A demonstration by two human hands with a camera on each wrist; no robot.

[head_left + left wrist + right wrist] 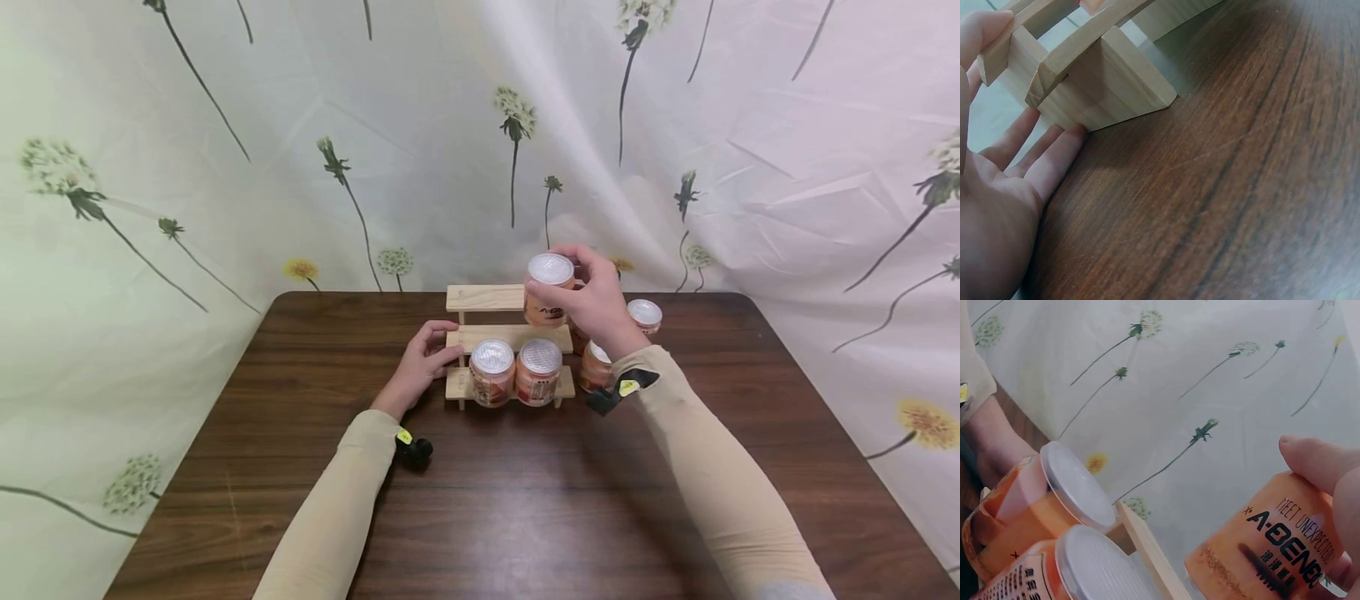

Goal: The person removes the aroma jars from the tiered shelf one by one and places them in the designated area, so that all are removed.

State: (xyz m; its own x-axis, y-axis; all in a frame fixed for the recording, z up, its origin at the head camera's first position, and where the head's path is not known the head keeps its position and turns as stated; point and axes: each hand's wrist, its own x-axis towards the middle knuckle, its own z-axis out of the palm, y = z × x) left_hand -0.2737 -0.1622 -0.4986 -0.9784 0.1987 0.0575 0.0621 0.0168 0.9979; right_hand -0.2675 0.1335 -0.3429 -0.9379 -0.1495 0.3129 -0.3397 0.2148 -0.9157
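Done: two jars (514, 371) on the wooden rack's (487, 297) lowest step.
Right hand (596, 296): grips a jar (547, 290) — above the rack.
Left hand (422, 360): fingers straight, bracing the rack.
Left: two jars (621, 342) — beside the rack.

Orange jars (492, 375) with silvery-white lids and black lettering; pale wood rack (483, 297); dark brown wood-grain desk (525, 500); beige sleeves (712, 475); white curtain (225, 125) printed with dandelions.

From my remote station I log: two long beige sleeves, close-fitting, reaching to the wrists. Left wrist (412, 450): a small black camera unit with a yellow tag. Right wrist (621, 390): a black strap with a matching yellow tag. Both hands bare, no gloves or rings visible.
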